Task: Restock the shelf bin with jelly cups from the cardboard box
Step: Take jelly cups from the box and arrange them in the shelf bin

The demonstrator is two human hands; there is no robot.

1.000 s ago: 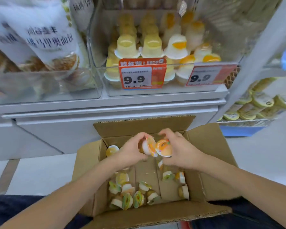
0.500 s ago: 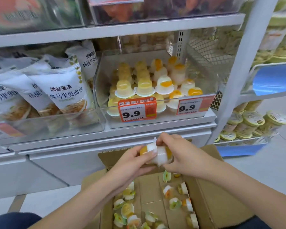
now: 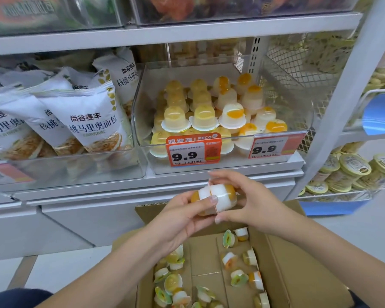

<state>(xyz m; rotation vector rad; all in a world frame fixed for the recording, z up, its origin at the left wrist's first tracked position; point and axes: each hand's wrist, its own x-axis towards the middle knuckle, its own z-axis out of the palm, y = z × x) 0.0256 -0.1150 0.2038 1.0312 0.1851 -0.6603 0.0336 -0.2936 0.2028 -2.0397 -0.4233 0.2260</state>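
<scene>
Left hand (image 3: 182,215) curled under and around a pair of jelly cups (image 3: 213,200), thumb across the front. Cups pressed lid to lid, long axis lying left to right, held between both hands above the open cardboard box (image 3: 298,263). Right hand (image 3: 251,203) pinching the same pair from the right end. Shelf bin (image 3: 222,150) straight ahead and higher, just beyond the fingertips; both hands about equally near. More cups loose in the box below.

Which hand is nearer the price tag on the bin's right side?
Right. The right hand is below the right price tag; the left hand lies farther left, under the other tag.
</scene>
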